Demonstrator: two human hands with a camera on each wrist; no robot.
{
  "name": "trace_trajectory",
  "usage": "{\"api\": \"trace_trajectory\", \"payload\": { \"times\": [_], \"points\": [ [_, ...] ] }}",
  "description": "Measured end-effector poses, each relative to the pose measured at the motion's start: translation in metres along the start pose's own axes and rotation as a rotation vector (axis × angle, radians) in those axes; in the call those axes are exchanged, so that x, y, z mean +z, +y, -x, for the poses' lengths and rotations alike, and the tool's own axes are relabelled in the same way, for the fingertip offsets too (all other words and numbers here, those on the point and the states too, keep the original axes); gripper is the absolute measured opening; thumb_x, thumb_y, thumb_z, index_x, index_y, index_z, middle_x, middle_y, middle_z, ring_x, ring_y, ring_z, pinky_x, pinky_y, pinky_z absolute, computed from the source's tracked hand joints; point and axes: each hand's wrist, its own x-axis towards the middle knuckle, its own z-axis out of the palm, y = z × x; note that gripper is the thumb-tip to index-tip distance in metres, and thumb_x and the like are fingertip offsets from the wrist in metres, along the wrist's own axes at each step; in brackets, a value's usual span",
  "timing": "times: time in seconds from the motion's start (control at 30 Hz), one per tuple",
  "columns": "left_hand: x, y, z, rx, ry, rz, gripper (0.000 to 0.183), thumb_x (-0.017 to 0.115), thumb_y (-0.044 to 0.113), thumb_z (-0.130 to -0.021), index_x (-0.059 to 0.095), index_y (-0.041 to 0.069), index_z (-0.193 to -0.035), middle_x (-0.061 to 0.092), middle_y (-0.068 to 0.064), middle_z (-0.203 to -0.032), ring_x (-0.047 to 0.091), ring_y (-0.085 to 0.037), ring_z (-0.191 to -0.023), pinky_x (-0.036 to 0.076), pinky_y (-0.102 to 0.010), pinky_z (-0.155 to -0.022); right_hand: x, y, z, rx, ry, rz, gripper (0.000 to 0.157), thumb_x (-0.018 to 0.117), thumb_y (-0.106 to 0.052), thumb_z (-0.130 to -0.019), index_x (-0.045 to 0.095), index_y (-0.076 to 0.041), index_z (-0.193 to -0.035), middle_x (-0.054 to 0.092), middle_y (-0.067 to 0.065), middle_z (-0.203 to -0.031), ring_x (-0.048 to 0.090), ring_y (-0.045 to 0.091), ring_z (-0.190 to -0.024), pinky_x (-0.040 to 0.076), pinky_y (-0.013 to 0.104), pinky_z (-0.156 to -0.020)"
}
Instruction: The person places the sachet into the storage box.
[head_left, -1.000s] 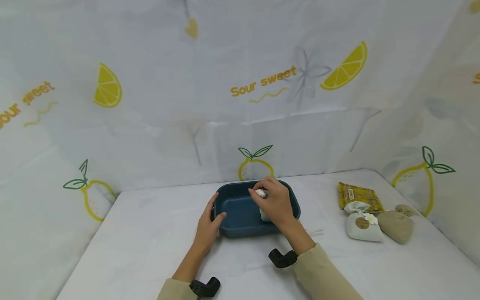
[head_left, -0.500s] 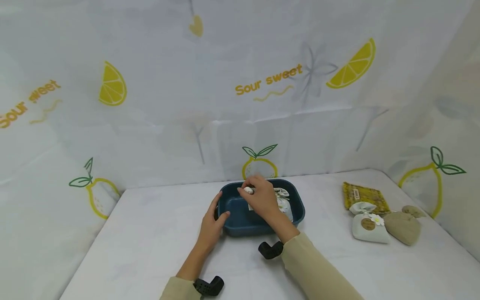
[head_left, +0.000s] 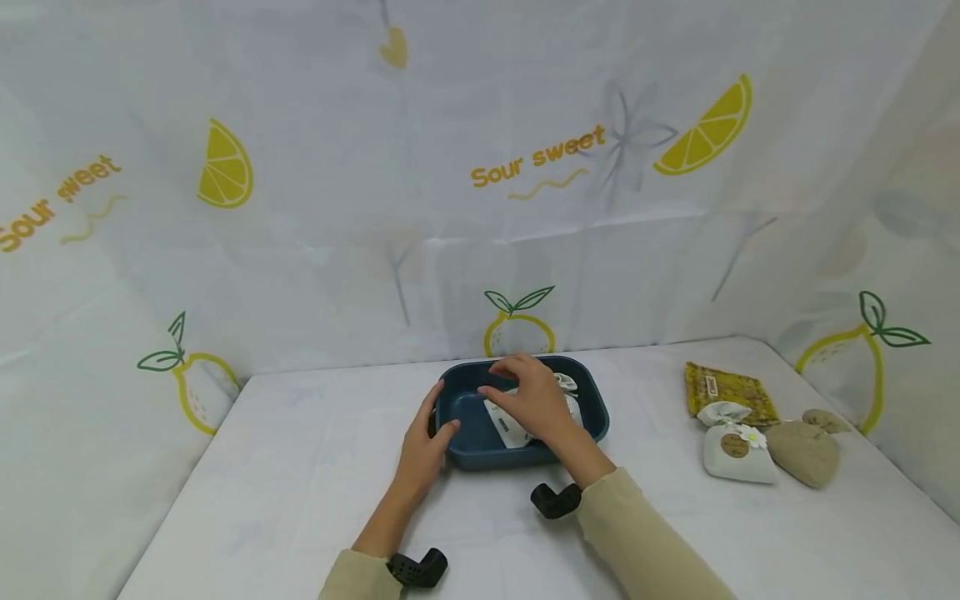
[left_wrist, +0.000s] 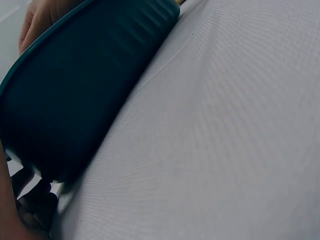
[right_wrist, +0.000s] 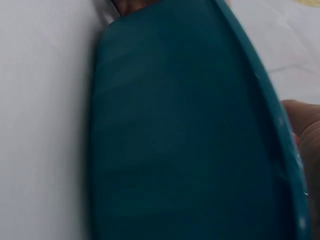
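A dark blue plastic basin (head_left: 468,417) stands on the white cloth, seen from its outer side in both wrist views. My left hand (head_left: 420,446) holds its left end, the thumb at the near corner and the fingers along the outer side. Over the basin is my right hand (head_left: 536,400), its thumb and index finger apart with nothing between them. Below that hand lies a white printed sachet (head_left: 507,427), partly hidden by it. A white tied pouch (head_left: 566,382) rests at the basin's right side, mostly covered by my right hand and wrist.
On the right of the table lie a yellow patterned packet (head_left: 727,393), a white tied sachet with a flower (head_left: 738,454) and a beige cloth pouch (head_left: 806,452). A lemon-print curtain (head_left: 337,275) hangs behind the table.
My right hand moved left over the basin with the white sachet pinched by its top, then let it go; it now lies in the basin. My left hand stays at the basin's left end.
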Motion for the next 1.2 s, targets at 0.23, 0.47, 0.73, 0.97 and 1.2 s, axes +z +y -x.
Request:
{"api": "trace_trajectory", "payload": {
  "times": [0.23,0.47,0.73,0.97,1.2],
  "points": [
    [0.000,0.001,0.000,-0.004,0.001,0.010,0.065,0.058,0.025,-0.097,0.035,0.030,-0.158,0.039,-0.011,-0.162,0.043,-0.036,-0.146,0.037,-0.059,-0.116,-0.025,0.008,0.013,0.022,0.002,-0.011,0.027,0.080,-0.025,-0.086,0.075,-0.009,-0.107,0.074,0.007,-0.107,0.070,0.024,-0.097,0.058,0.041,-0.085],
    [0.002,0.001,0.001,0.006,0.010,0.012,0.065,0.058,0.024,-0.098,0.035,0.030,-0.158,0.037,-0.010,-0.163,0.041,-0.035,-0.147,0.036,-0.058,-0.117,-0.056,0.031,0.037,0.015,0.049,-0.004,0.022,0.078,-0.019,-0.088,0.075,-0.008,-0.107,0.073,0.008,-0.102,0.068,0.023,-0.091,0.057,0.042,-0.079],
    [0.000,0.000,0.000,-0.005,0.016,-0.005,0.066,0.058,0.022,-0.098,0.034,0.031,-0.158,0.034,-0.008,-0.165,0.036,-0.035,-0.151,0.033,-0.059,-0.119,-0.102,0.067,0.068,-0.009,0.208,0.157,0.025,0.082,-0.013,-0.083,0.074,-0.006,-0.106,0.071,0.010,-0.096,0.064,0.023,-0.087,0.051,0.039,-0.071],
    [-0.001,-0.002,-0.001,0.004,0.003,-0.022,0.065,0.057,0.024,-0.098,0.033,0.030,-0.159,0.032,-0.009,-0.166,0.034,-0.036,-0.152,0.031,-0.060,-0.120,-0.142,0.109,0.100,0.038,0.253,0.257,0.049,0.088,-0.016,-0.073,0.069,-0.005,-0.117,0.068,0.017,-0.113,0.062,0.036,-0.104,0.049,0.052,-0.082],
    [-0.001,-0.003,-0.002,0.022,-0.009,-0.007,0.064,0.056,0.021,-0.099,0.033,0.026,-0.159,0.031,-0.010,-0.166,0.031,-0.036,-0.153,0.029,-0.060,-0.121,-0.164,0.157,0.121,0.004,0.178,0.273,0.071,0.092,-0.020,-0.067,0.063,-0.003,-0.129,0.063,0.019,-0.130,0.054,0.040,-0.118,0.044,0.046,-0.088]
  ]
}}
